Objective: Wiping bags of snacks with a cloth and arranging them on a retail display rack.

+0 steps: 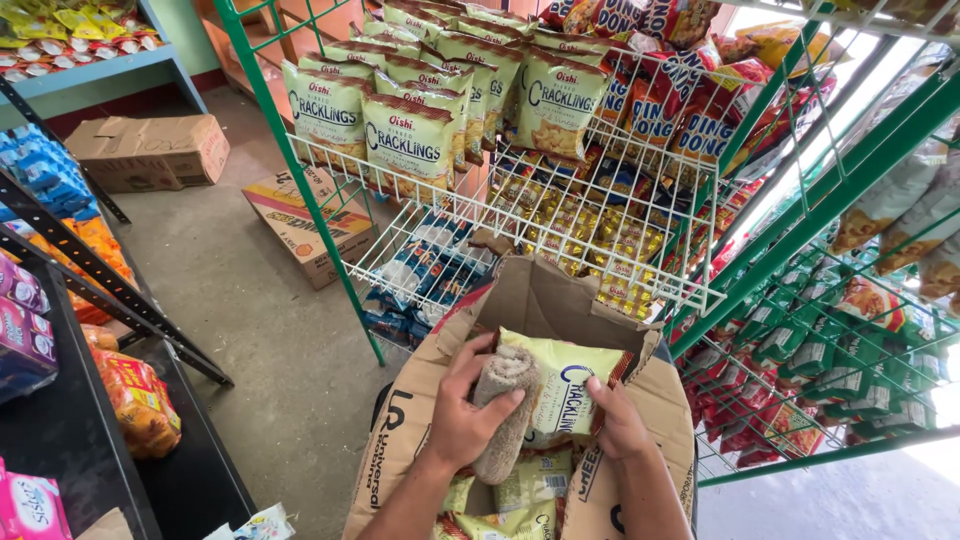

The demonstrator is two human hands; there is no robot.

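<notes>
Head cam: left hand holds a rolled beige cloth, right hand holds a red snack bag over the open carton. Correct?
Not quite. In the head view the snack bag in the right hand is pale green, not red. The rest stands: the left hand holds the rolled beige cloth over the open carton.

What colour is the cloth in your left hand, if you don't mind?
The cloth is beige or light tan, shown in the head view.
</notes>
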